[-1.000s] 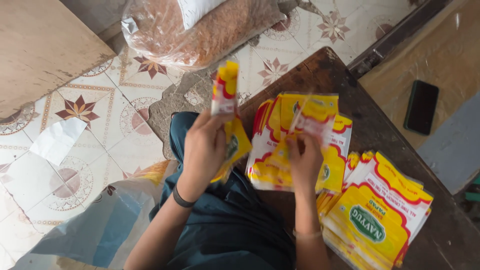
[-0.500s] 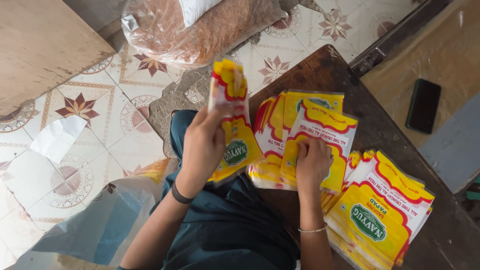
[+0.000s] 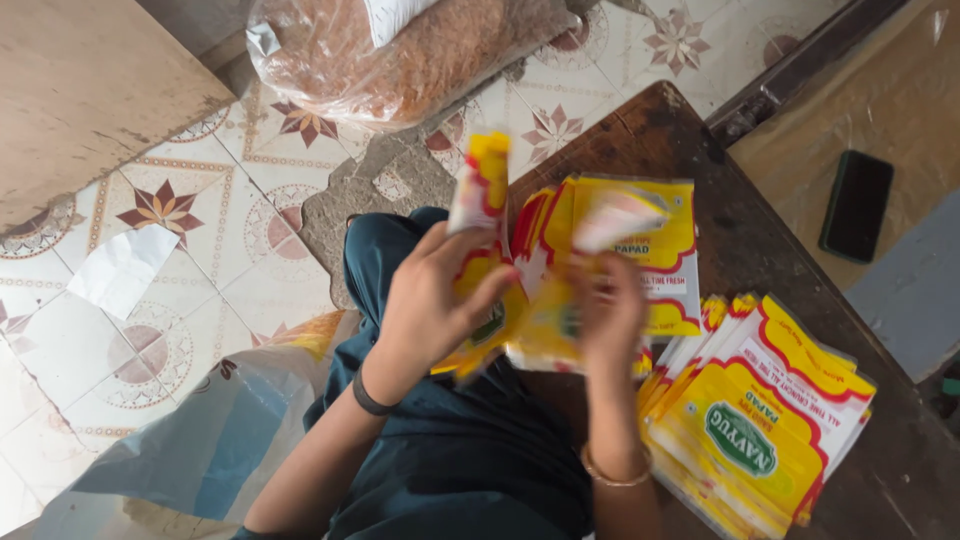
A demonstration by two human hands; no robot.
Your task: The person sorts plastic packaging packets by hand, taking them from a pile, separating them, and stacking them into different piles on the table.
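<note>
Both hands grip yellow pouches: left hand (image 3: pixel 430 300) holds 1 pouch (image 3: pixel 480 200) upright, long axis vertical; right hand (image 3: pixel 610 315) pinches the fanned pouch stack (image 3: pixel 640 235) just beside it on the wooden table (image 3: pixel 680 130).

Glossy plastic pouches over worn wood and matt tile.

We see that the yellow pouch (image 3: pixel 480 250) in the left hand (image 3: pixel 430 300) is of thin glossy plastic film, and the pouches (image 3: pixel 620 240) under the right hand (image 3: pixel 610 320) and the stack of pouches (image 3: pixel 760 420) have the same shiny printed surface. The table (image 3: pixel 700 140) is dark wood, rough and scratched, without varnish. The floor tiles (image 3: pixel 170 210) look matt and cracked. The big bag (image 3: pixel 400 50) is of clear, wrinkled plastic over a grainy brown filling. The phone (image 3: pixel 857 205) has smooth black glass. The trousers (image 3: pixel 450 460) are soft matt cloth, and the bangle (image 3: pixel 615 475) looks like metal.
</note>
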